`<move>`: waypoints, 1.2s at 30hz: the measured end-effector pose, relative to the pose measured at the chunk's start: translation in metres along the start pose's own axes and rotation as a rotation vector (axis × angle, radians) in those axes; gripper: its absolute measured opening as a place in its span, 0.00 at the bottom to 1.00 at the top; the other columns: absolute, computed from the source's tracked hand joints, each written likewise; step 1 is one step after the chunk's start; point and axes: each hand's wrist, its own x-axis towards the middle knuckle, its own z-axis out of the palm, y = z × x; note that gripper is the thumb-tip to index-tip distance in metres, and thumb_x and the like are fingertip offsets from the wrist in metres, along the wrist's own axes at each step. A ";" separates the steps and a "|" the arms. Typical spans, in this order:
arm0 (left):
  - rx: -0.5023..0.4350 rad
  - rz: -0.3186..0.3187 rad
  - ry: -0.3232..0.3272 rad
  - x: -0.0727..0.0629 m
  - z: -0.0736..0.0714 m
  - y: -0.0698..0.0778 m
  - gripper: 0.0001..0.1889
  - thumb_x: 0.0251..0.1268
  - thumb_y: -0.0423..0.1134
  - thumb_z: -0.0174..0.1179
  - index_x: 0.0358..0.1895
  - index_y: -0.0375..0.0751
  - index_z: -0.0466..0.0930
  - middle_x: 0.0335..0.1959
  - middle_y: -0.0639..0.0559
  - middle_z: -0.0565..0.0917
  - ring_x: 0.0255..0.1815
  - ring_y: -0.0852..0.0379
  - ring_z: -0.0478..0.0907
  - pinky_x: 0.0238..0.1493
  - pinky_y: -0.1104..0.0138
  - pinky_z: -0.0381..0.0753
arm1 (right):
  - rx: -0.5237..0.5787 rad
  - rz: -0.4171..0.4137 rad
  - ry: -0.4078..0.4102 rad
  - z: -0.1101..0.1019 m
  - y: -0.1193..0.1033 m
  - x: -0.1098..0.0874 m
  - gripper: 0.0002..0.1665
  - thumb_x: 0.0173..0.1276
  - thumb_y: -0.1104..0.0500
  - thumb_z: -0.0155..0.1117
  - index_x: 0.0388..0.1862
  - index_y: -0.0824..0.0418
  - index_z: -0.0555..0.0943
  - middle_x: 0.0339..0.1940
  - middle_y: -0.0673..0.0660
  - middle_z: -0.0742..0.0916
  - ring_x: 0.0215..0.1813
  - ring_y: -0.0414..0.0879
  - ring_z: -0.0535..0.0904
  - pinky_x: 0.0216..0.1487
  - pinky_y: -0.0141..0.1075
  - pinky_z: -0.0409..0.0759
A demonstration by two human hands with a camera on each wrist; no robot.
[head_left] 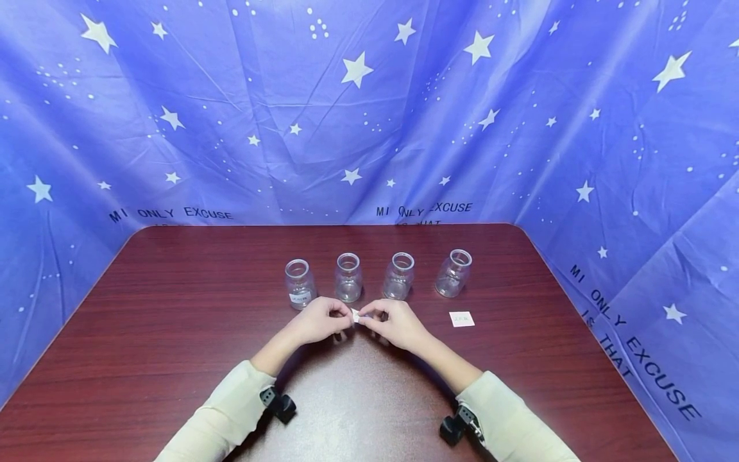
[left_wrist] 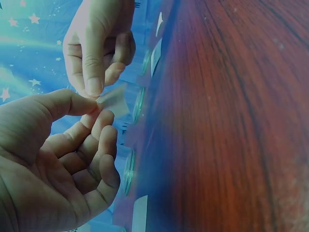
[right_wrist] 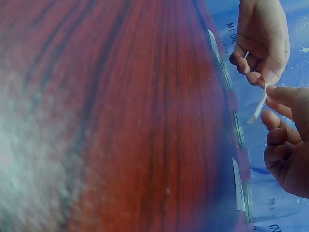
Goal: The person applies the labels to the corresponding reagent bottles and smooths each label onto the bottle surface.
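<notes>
Over the table in the head view, the left hand and right hand, equally near, pinch a white slip before the second glass jar from left, jutting toward the table in the left wrist view, nearly edge-on in the right.

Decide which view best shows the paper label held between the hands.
The left wrist view: the paper label shows much of its face. The right wrist view catches it nearly edge-on, a thin strip. The head view shows a small white patch between left hand and right hand.
</notes>
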 end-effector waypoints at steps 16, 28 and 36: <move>-0.074 0.022 -0.002 0.001 0.002 0.000 0.08 0.73 0.33 0.63 0.43 0.29 0.86 0.31 0.39 0.87 0.27 0.54 0.84 0.29 0.62 0.85 | 0.019 -0.012 0.014 0.003 0.000 0.000 0.09 0.72 0.61 0.70 0.43 0.67 0.89 0.21 0.60 0.86 0.17 0.31 0.71 0.22 0.27 0.72; -0.086 0.025 0.015 0.001 0.002 0.001 0.09 0.72 0.34 0.61 0.42 0.31 0.86 0.33 0.38 0.89 0.28 0.55 0.86 0.35 0.69 0.82 | 0.001 -0.017 0.051 0.003 0.000 0.001 0.08 0.72 0.61 0.69 0.42 0.66 0.90 0.25 0.53 0.86 0.25 0.30 0.72 0.29 0.27 0.74; -0.111 0.017 0.026 0.001 0.002 0.002 0.09 0.70 0.35 0.62 0.43 0.30 0.86 0.34 0.36 0.89 0.29 0.52 0.86 0.33 0.70 0.79 | -0.016 0.024 0.083 0.001 0.001 0.000 0.07 0.73 0.63 0.66 0.39 0.65 0.88 0.26 0.54 0.86 0.24 0.31 0.71 0.28 0.27 0.72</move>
